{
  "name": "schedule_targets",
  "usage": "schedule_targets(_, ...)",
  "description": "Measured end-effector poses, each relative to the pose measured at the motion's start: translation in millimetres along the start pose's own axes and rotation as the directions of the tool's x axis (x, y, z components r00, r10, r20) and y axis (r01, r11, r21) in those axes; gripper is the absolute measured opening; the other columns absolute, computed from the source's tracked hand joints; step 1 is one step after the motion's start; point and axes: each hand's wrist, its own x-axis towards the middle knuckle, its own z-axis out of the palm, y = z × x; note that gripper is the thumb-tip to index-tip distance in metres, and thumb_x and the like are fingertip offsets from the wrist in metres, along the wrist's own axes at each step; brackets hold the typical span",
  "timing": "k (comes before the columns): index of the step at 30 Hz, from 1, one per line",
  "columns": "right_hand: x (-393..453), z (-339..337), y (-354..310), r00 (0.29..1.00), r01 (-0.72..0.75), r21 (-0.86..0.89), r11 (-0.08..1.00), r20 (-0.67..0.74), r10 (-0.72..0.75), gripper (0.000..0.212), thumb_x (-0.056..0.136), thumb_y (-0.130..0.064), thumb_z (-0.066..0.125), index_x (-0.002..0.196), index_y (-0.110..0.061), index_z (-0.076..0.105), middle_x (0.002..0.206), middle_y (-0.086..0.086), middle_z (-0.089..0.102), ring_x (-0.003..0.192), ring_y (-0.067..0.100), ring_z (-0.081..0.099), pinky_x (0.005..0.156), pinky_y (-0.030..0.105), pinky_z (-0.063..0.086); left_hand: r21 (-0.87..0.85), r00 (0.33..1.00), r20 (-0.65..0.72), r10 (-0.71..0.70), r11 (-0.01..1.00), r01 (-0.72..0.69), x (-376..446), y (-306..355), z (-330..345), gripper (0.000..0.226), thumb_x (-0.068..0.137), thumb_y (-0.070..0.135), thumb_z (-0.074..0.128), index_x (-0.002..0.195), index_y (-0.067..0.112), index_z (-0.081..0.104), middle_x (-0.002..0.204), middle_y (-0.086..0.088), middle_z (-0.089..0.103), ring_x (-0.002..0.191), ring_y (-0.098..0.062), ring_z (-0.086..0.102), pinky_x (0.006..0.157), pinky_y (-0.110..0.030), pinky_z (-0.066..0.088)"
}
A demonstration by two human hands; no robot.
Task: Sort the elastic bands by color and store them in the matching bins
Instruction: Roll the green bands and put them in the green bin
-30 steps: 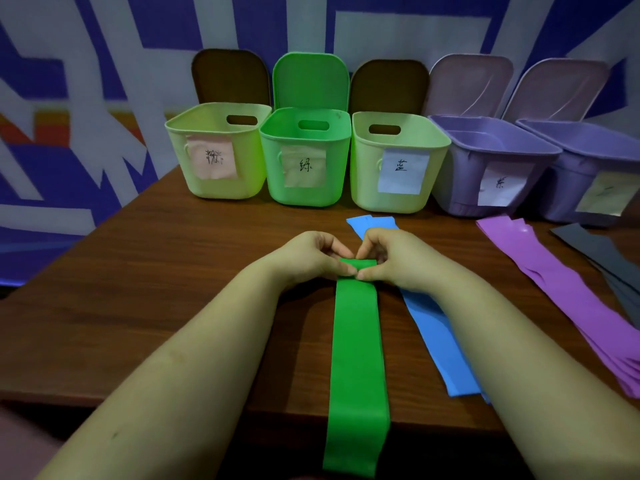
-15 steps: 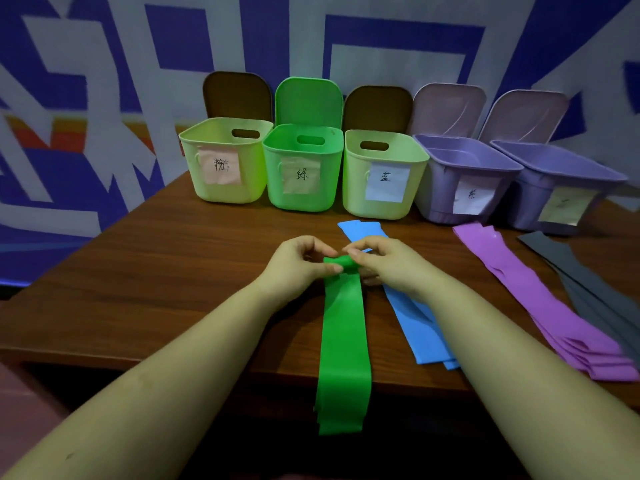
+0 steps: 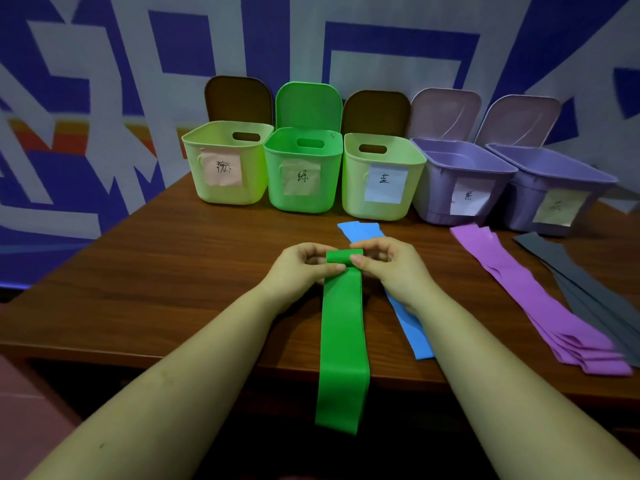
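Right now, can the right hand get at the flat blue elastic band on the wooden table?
Probably yes: the right hand lies right over the blue elastic band, but it pinches the green band.

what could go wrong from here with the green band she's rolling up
1. The green band hangs well past the table edge; its free tail could drag the roll crooked or pull it loose.
2. Both the left hand and right hand pinch only the small rolled end, so the stretchy roll may spring open if either slips.
3. The right hand lies over the blue band, which could get nudged or caught up.
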Motion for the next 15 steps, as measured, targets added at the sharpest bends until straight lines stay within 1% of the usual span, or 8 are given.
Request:
schedule_targets(2, -3.0, 1.1, -0.1, 1.0, 0.013, 0.034, 0.999, -0.004, -0.013, 0.019, 0.082, -0.004, 0.07, 0.092, -0.02, 0.068, 0.094, 0.011, 0.07, 0.087, 0.022, 0.068, 0.084, 0.034, 0.056, -0.042, 1.0, 0.0, 0.007, 0.999, -0.007, -1.8, -0.9, -1.2, 0.028, 0.079, -0.001, 0.07, 0.106, 0.002, 0.063, 0.084, -0.003, 0.071, 0.073, -0.009, 0.068, 0.061, -0.016, 0.051)
schedule_targets(5, -6.9, 5.0, 0.7, 0.999, 0.03, 0.099, 0.995, -0.018, -0.028, 0.021, 0.082, 0.0, 0.068, 0.092, -0.018, 0.067, 0.093, 0.009, 0.07, 0.083, 0.014, 0.067, 0.08, 0.026, 0.056, -0.111, 1.0, 0.001, 0.012, 0.994, -0.012, -5.0, -1.2, -3.0, 0.024, 0.079, -0.003, 0.069, 0.101, 0.003, 0.065, 0.082, -0.003, 0.073, 0.074, -0.011, 0.07, 0.062, -0.018, 0.052)
schedule_targets(8, -9.0, 8.5, 3.4, 0.998, 0.052, 0.137, 0.989, -0.036, -0.048, 0.023, 0.082, 0.002, 0.067, 0.09, -0.019, 0.066, 0.092, 0.004, 0.069, 0.082, 0.01, 0.067, 0.078, 0.021, 0.055, -0.11, 1.0, 0.001, 0.016, 0.994, -0.016, -6.9, -0.4, -3.2, 0.021, 0.079, -0.002, 0.069, 0.098, 0.005, 0.067, 0.08, -0.002, 0.074, 0.074, -0.01, 0.07, 0.062, -0.017, 0.052)
schedule_targets(10, -8.8, 8.4, 5.9, 0.997, 0.066, 0.138, 0.988, -0.05, -0.06, 0.024, 0.082, 0.003, 0.067, 0.089, -0.02, 0.066, 0.093, 0.003, 0.07, 0.084, 0.01, 0.067, 0.079, 0.021, 0.055, -0.109, 1.0, 0.003, 0.014, 0.994, -0.013, -7.5, -0.2, -3.1, 0.022, 0.079, -0.002, 0.069, 0.099, 0.006, 0.068, 0.081, -0.002, 0.074, 0.074, -0.011, 0.07, 0.064, -0.019, 0.054)
schedule_targets(13, -8.5, 7.0, 8.9, 0.993, 0.098, 0.093, 0.991, -0.069, -0.092, 0.027, 0.081, 0.003, 0.068, 0.088, -0.024, 0.066, 0.094, 0.001, 0.07, 0.089, 0.013, 0.067, 0.083, 0.027, 0.055, -0.125, 1.0, 0.017, 0.012, 0.992, -0.01, -8.4, 0.5, -2.7, 0.023, 0.08, 0.001, 0.068, 0.101, 0.01, 0.068, 0.096, -0.013, 0.071, 0.085, -0.019, 0.071, 0.076, -0.027, 0.058)
schedule_targets(15, -9.4, 7.1, 9.2, 0.993, 0.101, 0.101, 0.99, -0.069, -0.095, 0.027, 0.08, 0.004, 0.069, 0.087, -0.022, 0.066, 0.093, 0.0, 0.07, 0.088, 0.012, 0.067, 0.083, 0.027, 0.055, -0.158, 1.0, 0.022, 0.009, 0.987, -0.005, -8.9, 1.3, -2.4, 0.022, 0.083, 0.0, 0.065, 0.102, 0.009, 0.067, 0.098, -0.014, 0.07, 0.082, -0.017, 0.071, 0.071, -0.024, 0.057)
